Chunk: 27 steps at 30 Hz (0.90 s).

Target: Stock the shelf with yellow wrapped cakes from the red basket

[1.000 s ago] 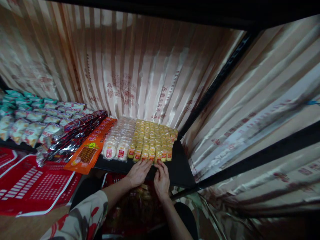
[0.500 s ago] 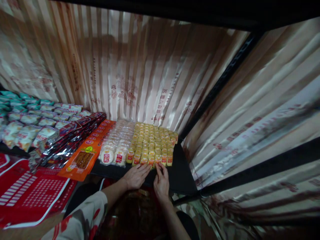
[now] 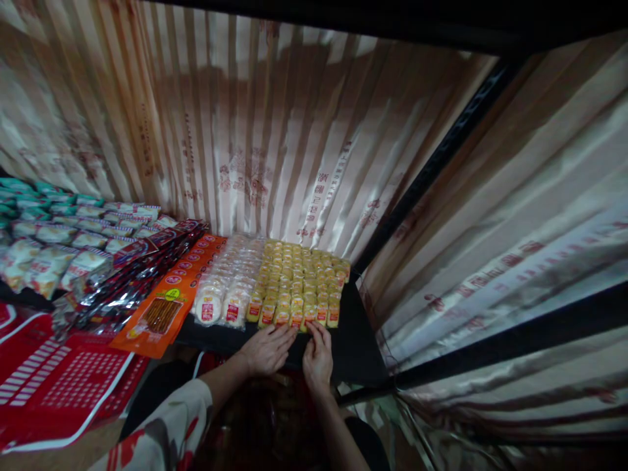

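Near the middle of the frame, small yellow plastic-wrapped snack packs stand in tight rows along the front edge of a black shelf. The person's left hand lies nearly flat, fingers stretched out together against the front of those packs and closed around nothing. The right hand, just beside it, has its fingers bent up to the same front row; I cannot tell whether they grip a pack. Just left of the yellow rows sit clear-wrapped round white snacks with red labels, then a flat orange bag of brown sticks and a pile of shiny dark-red and silver packets. White pillow-shaped packets fill the left of the frame, a red plastic basket the lower left. Pleated cream curtain hangs behind everything.
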Available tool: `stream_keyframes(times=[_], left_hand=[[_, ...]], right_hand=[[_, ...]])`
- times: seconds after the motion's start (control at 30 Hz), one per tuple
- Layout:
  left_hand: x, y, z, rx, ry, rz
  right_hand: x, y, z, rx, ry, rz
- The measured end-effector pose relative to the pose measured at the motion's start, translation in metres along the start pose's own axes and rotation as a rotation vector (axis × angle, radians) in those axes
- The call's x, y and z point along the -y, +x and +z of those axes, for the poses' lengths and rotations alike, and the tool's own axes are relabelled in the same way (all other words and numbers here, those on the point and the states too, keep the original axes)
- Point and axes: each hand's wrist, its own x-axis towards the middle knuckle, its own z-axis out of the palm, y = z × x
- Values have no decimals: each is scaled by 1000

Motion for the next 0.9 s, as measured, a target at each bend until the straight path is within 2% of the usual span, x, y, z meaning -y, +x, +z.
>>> stream_keyframes(times=[0.47,0.67,0.9], left_hand=[[1,3,0,-26,26,69],[-7,17,2,2,-4,148],[-10,26,3,17,-77,96]], right_hand=[[-4,-3,-2,22,6,11],[-8,-4,-2,31,34,-5],[-17,-6,1,9,106,31]])
